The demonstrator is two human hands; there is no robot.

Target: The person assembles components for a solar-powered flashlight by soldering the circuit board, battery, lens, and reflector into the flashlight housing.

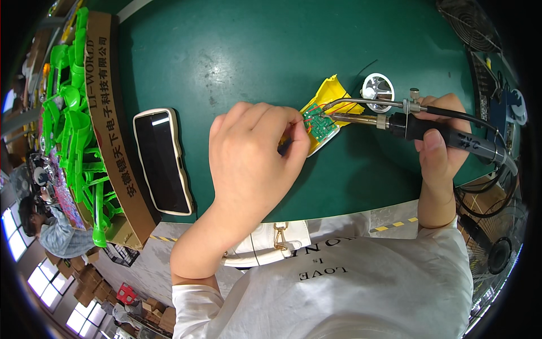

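Holding the soldering iron [398, 125], the right hand [442, 161] grasps the handle; the tip is at the circuit board [323, 127]. The left hand [248, 150] bends beside the red wires [309, 125]; what its grip holds cannot be told. The board lies against the yellow shell [329, 91], above the green surface [254, 56].

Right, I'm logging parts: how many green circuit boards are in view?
1: the circuit board, at the tip of the soldering iron, by the left hand; the hand may hide others.
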